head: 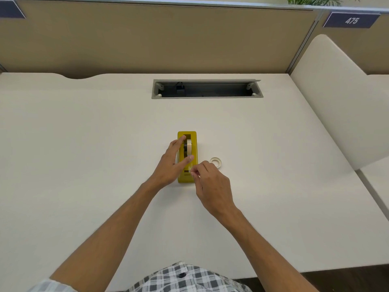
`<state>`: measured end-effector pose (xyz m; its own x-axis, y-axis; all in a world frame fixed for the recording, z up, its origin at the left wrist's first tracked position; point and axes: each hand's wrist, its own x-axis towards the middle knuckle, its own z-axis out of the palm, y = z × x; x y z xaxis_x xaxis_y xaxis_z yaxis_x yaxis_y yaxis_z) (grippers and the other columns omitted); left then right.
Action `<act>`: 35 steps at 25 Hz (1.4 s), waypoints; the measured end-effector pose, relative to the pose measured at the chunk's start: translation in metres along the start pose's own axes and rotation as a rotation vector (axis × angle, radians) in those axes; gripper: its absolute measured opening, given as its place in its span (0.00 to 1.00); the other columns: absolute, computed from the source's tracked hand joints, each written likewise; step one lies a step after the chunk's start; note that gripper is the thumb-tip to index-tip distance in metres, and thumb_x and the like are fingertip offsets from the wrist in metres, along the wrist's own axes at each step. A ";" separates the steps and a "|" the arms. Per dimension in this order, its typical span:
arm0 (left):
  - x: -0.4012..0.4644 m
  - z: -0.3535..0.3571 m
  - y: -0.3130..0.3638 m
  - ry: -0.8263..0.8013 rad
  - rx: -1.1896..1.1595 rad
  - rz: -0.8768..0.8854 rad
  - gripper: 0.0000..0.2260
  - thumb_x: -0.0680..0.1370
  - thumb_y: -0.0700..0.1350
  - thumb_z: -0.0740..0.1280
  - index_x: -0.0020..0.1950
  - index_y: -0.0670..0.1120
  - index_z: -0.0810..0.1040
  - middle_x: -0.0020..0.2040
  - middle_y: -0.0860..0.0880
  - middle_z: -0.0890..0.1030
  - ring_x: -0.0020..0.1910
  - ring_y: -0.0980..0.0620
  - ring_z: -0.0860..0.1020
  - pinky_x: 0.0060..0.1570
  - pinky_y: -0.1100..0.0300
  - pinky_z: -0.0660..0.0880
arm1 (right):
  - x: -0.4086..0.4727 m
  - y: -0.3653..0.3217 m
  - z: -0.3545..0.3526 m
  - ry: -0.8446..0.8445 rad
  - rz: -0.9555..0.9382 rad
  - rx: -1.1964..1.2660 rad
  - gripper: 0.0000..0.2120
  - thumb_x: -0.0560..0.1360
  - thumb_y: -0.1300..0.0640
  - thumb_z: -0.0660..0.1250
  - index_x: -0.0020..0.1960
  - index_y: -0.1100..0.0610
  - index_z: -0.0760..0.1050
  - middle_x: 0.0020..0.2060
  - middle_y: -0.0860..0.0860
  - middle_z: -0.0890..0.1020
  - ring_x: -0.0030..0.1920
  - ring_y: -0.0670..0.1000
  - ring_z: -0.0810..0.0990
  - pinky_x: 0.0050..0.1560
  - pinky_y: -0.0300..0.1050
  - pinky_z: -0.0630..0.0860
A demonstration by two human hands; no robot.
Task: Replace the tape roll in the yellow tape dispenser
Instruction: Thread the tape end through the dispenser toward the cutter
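Yellow dispenser (pixel 187 157) stands on the white bench (pixel 84 144), near centre, long axis running away from the person. A tape roll (pixel 189 147) sits upright in its well, on a dark hub.

Left hand (pixel 173 163): open, fingers extended and laid against the dispenser's left side. Index fingertip reaches the top edge beside the roll; thumb crosses over the dispenser body just below the roll. No closed grasp; the hand braces the dispenser rather than gripping it.

Right hand (pixel 210 182): thumb and forefinger pinched together over the near end of the dispenser, at the cutter end. A small pale bit shows at the pinch, apparently the tape end, but too small to confirm. Other fingers curled.

Second roll (pixel 216 162), whitish, lies flat on the bench just right of the dispenser, beyond the right hand's knuckles, apart from both.

Farther back: open cable tray (pixel 207 89) set into the bench. Tan partition (pixel 147 39) behind, with a sign (pixel 351 20) reading 475 at right. Checked shirt (pixel 185 279) at the bottom edge.
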<state>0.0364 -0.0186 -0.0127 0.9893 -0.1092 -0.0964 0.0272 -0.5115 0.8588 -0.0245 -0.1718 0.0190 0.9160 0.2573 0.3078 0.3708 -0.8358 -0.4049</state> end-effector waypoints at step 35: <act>-0.027 0.013 0.028 0.251 -0.309 -0.214 0.16 0.74 0.48 0.72 0.60 0.59 0.74 0.62 0.49 0.78 0.65 0.51 0.73 0.61 0.53 0.71 | 0.001 0.001 -0.002 -0.003 0.005 0.003 0.06 0.80 0.57 0.63 0.51 0.58 0.78 0.43 0.51 0.80 0.39 0.50 0.78 0.30 0.40 0.70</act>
<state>0.0087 -0.0410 0.0075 0.9599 0.2007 -0.1958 0.2386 -0.2176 0.9464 -0.0230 -0.1732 0.0206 0.9181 0.2549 0.3036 0.3671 -0.8355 -0.4088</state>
